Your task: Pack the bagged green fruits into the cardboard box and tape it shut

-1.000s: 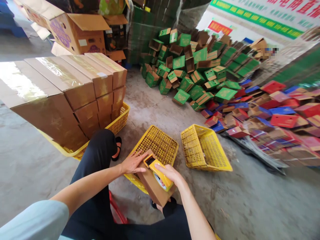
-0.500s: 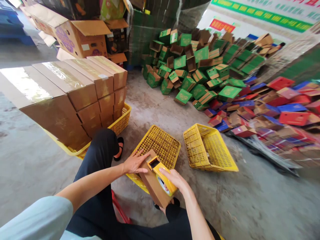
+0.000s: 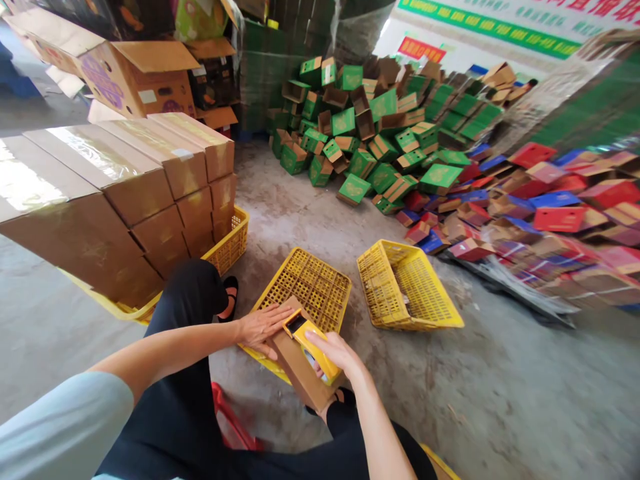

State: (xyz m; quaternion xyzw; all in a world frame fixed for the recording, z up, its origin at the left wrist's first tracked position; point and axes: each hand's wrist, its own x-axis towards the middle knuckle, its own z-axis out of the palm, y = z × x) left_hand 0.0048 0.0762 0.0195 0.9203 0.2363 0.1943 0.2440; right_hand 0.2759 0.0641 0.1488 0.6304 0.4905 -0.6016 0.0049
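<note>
A long brown cardboard box (image 3: 296, 365) lies on an upturned yellow plastic crate (image 3: 314, 280) in front of me. My left hand (image 3: 261, 328) rests on the box's left side near its far end, fingers stretched out and holding nothing. Wrapped in my right hand (image 3: 334, 352) is a yellow tape dispenser (image 3: 314, 339), its dark front end against the top of the box near the far end. Part of a white-rimmed tape roll shows under the dispenser. The fingers beneath its body are mostly hidden.
To the left, taped brown boxes (image 3: 107, 173) stand stacked in a yellow basket (image 3: 235, 243). Another yellow crate (image 3: 407, 287) sits tilted on the right. Green cartons (image 3: 355, 190) and red and blue cartons (image 3: 557, 219) lie heaped behind. A red stool edge (image 3: 230, 417) shows below me.
My view has turned slightly right, so the surroundings sit farther left. The left hand's fingers lie flatter and closer together on the box. The right hand still grips the tape dispenser.
</note>
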